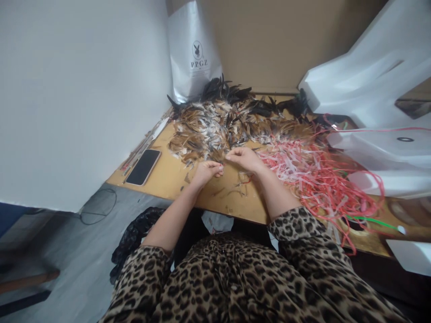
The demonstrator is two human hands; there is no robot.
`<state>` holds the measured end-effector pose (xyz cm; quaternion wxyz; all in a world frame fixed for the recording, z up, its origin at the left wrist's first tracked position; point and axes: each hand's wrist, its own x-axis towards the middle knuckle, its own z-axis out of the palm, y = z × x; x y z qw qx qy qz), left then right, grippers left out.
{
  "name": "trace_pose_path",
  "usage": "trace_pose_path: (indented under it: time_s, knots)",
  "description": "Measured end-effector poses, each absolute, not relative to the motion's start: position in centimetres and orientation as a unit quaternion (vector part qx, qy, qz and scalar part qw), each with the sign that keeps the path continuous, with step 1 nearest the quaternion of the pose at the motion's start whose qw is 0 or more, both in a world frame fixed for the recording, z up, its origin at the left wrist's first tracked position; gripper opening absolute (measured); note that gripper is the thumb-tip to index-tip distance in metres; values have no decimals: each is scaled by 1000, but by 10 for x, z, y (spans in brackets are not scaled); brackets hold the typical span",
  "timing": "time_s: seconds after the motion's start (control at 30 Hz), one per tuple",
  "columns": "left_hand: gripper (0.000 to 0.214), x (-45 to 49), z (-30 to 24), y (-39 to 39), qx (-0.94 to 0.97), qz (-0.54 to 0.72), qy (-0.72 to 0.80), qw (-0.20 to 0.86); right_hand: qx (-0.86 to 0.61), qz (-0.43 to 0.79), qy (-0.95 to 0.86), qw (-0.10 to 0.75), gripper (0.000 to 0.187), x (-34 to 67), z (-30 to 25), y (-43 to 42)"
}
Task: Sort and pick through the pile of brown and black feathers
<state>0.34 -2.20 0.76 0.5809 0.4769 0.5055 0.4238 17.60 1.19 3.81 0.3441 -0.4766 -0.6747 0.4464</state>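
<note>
Pinching with left grip and right grip, can't tell on what, beside feathers on the counter, likely light, soft and easy to bend, so best held by the hard end.

Bag: I read "PPGZ" in dark capitals on its front
Logo: I see a rabbit head in an oval above the letters
Small print: below them, too fine for me to read

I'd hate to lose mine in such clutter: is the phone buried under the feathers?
No, the phone lies uncovered on the table, apart from the feathers and to their left.
</note>
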Motion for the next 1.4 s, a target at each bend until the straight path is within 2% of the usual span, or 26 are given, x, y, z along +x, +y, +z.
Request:
trace_pose_path:
  time_s: [0.17, 0.33, 0.5, 0.67, 0.83, 0.93, 1.17, 1.4]
  knots:
    - [29, 1, 8, -22, 477, 424, 499, 586, -422, 467, -720, 291, 25, 181, 39, 12]
    - [28, 0, 6, -21, 479, 426, 494, 588, -448, 371, -768, 268, 18, 174, 35, 10]
    - [28, 0, 6, -20, 478, 423, 494, 590, -417, 334, -804, 261, 19, 173, 31, 10]
    - [31, -1, 6, -18, 452, 434, 485, 610, -394, 342, -820, 233, 22, 176, 32, 11]
    - [30, -2, 5, -17, 445, 442, 474, 619, -420, 395, -769, 275, 24, 177, 36, 10]
    - [30, -2, 5, -17, 446, 442, 476, 617, -432, 420, -751, 270, 27, 175, 37, 9]
    - [28, -3, 6, -17, 451, 437, 476, 616, -418, 330, -806, 261, 19, 172, 35, 7]
    - [26, -2, 6, -16, 430, 443, 479, 624, -363, 354, -837, 208, 20, 179, 37, 9]
